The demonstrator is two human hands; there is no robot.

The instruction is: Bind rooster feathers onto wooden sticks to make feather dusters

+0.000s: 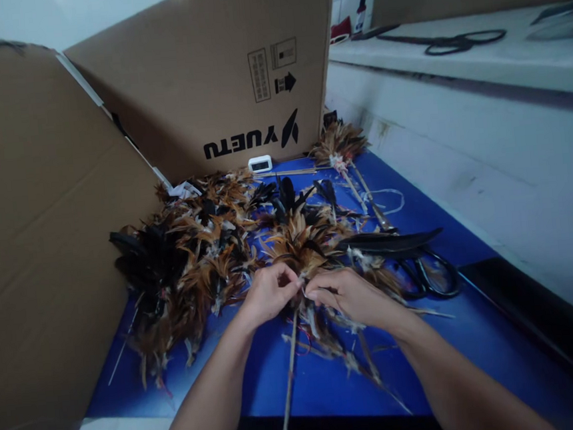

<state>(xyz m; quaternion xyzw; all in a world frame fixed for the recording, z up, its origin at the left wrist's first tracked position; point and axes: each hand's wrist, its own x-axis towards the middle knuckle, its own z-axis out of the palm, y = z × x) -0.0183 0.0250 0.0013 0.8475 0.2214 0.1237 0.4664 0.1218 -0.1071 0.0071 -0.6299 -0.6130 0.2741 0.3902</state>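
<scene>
A feather duster (302,244) with brown and black feathers lies in front of me, its thin stick (289,375) running toward my body. At the base of its feathers my left hand (270,293) is closed, thumb and forefinger pinched together. My right hand (346,293) is also closed in a pinch, its fingertips almost touching the left ones. A small pale bit shows between the fingertips; I cannot tell whether it is thread or feather. Beyond my right hand lie black-handled scissors (439,274), partly under a dark blade-like shape (394,242).
Heaps of loose feathers (214,248) cover the left of the blue table (265,377). Cardboard (178,70) walls the left and back. A small white digital device (261,164) and another feather duster (340,143) are at the back. More scissors (462,41) lie on the right ledge (418,63).
</scene>
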